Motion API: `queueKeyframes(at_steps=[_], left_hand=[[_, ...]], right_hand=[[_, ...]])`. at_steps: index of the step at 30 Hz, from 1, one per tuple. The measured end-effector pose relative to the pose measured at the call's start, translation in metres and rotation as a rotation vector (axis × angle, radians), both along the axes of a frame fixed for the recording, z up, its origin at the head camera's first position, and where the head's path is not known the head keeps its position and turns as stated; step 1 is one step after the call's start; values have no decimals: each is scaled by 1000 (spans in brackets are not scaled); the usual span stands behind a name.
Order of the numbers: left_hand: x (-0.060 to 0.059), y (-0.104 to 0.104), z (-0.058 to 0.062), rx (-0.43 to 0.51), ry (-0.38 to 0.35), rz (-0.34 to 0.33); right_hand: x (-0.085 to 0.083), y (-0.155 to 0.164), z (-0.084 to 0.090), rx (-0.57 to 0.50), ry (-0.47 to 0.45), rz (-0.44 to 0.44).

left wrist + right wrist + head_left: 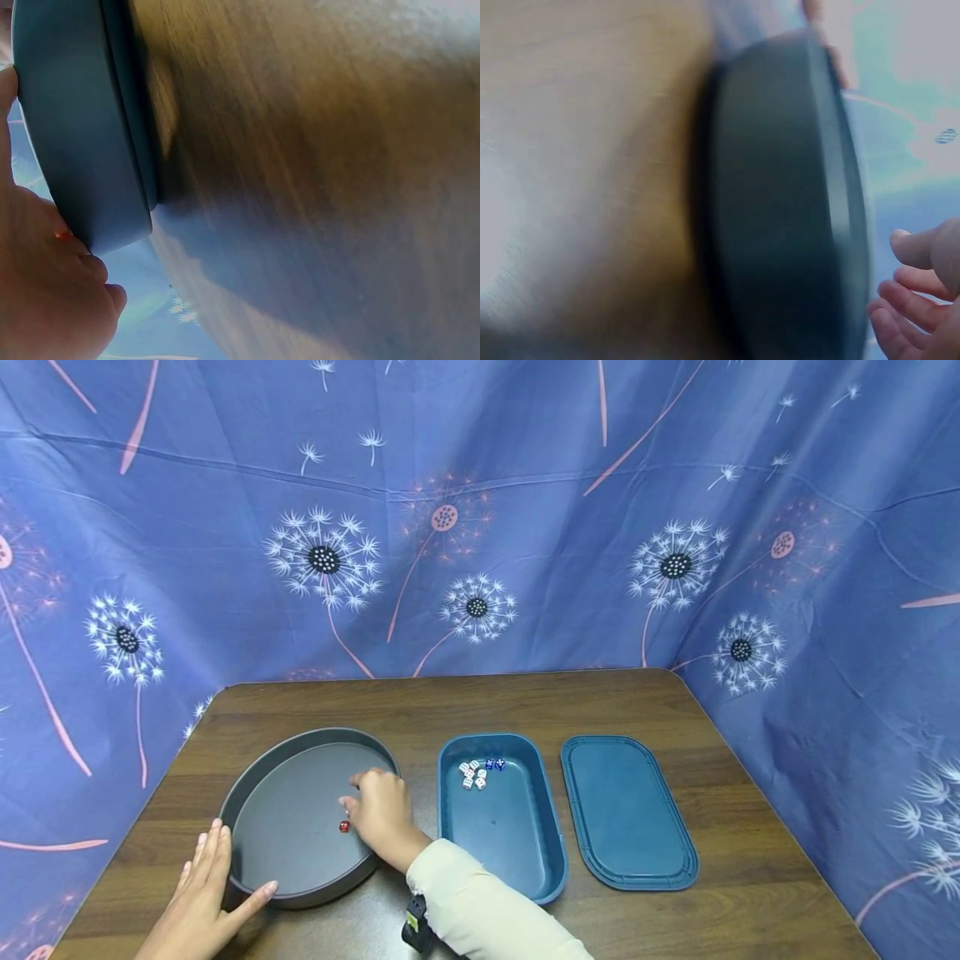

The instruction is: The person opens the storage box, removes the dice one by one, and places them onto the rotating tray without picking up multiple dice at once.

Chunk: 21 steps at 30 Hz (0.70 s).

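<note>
A round dark grey pan sits on the wooden table, left of centre. My left hand lies flat at its front left, fingers straight along the outer wall and thumb touching the front wall. In the left wrist view the left hand presses against the pan's wall. My right hand hovers over the right part of the pan, fingers loosely curled. A small red die lies on the pan floor just left of it. The right wrist view shows relaxed fingers holding nothing, beside the pan.
A blue rectangular tray stands right of the pan, with several white and blue dice near its far end. Its flat blue lid lies further right. Patterned blue cloth surrounds the table on three sides.
</note>
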<state>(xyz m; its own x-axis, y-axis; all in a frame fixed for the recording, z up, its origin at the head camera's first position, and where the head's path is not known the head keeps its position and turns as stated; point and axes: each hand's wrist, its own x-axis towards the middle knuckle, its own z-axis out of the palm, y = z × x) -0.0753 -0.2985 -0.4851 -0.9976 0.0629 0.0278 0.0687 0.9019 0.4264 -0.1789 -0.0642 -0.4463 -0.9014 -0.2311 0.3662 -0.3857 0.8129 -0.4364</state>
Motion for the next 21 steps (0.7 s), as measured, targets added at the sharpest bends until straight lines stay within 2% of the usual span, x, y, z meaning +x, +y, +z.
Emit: queueKeyframes(at_steps=[4, 10, 18, 21], left_hand=[[0, 0, 0, 5, -8, 4], [1, 0, -1, 4, -18, 9], [2, 1, -4, 8, 51, -5], [3, 1, -4, 9, 42, -5]], right_hand=[[-5, 15, 21, -113, -31, 32], [-11, 44, 41, -180, -46, 62], [-22, 84, 45, -231, -52, 72], [-26, 99, 41, -237, -60, 62]])
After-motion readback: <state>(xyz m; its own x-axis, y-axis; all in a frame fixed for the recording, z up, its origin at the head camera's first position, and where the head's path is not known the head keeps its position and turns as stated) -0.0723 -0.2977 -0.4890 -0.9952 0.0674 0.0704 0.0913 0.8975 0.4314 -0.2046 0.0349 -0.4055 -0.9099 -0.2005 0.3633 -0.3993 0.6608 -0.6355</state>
